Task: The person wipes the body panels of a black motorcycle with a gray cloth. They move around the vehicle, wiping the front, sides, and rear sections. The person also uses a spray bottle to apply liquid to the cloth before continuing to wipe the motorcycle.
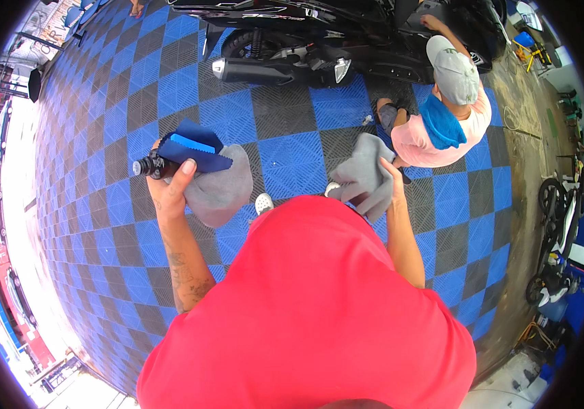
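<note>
My left hand [173, 191] is closed around several things at once. A small black bottle [149, 165] points out to the left of it. A dark blue cloth with zigzag edges [200, 129] lies around a bright blue block [192, 142], under my thumb. From the same hand hangs a grey cloth [222, 187]. My right hand [396, 180] grips a second, crumpled grey cloth [362, 170] by its right side. Both hands are held apart in front of my red shirt [305, 293], above the floor.
A black scooter [367, 41] with a silver-tipped exhaust [251, 70] stands ahead. Beside it at the right crouches a person in a grey cap [454, 75], a blue towel [440, 123] over the shoulder. Blue and black tiles [292, 160] cover the floor. Bicycles [555, 232] stand far right.
</note>
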Tool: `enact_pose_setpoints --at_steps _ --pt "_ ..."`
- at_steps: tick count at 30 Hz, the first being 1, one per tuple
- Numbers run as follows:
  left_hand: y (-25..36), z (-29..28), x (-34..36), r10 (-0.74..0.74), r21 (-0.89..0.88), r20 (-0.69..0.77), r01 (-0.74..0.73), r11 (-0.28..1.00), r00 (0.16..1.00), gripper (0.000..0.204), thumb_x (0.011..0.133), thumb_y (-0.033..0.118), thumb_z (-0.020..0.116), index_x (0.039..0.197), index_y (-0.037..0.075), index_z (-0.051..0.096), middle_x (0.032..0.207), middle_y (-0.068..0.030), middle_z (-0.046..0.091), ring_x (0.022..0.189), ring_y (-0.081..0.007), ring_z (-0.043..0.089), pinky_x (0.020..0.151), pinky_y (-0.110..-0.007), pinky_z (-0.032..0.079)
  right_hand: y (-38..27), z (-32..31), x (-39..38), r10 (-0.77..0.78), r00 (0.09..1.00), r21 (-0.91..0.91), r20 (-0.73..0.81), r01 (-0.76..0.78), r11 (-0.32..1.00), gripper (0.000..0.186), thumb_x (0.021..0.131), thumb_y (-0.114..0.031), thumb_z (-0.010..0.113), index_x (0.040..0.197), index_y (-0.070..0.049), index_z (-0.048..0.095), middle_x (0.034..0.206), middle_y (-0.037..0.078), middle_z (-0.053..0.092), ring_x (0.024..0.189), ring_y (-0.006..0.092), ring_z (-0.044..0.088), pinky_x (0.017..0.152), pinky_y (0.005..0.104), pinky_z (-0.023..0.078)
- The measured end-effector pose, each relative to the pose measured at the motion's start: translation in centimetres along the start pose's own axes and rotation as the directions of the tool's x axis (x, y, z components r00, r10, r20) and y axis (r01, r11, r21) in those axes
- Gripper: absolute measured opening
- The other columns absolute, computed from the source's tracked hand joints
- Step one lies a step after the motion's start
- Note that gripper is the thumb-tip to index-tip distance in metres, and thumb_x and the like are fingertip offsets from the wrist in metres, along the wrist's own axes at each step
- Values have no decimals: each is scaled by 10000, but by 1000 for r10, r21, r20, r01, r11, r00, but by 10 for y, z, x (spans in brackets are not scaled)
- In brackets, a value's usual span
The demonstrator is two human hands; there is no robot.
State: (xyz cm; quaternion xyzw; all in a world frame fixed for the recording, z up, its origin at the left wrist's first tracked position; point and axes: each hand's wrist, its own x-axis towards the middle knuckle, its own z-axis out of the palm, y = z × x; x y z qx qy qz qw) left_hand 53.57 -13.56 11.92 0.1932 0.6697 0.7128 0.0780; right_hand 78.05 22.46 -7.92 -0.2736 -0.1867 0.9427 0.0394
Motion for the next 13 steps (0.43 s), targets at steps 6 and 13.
enact_pose_setpoints --at_steps 6,13 --pt "4 -80 -6 -28 -63 46 31 998 999 623 737 229 813 1241 -15 540 1059 -68 622 977 -174 594 910 -336 464 82 114 34 7 1000 -358 7 -4 934 476 907 -217 689 1289 25 542 1188 161 653 1055 257 649 928 390 524" --pt "-33 -155 3 -80 -116 205 105 988 976 694 715 274 823 1275 -16 532 1188 -111 594 1126 -213 558 1011 -377 415 136 239 26 -166 942 -814 291 335 474 487 917 -250 700 1321 -18 557 1145 121 682 1010 202 667 916 333 521"
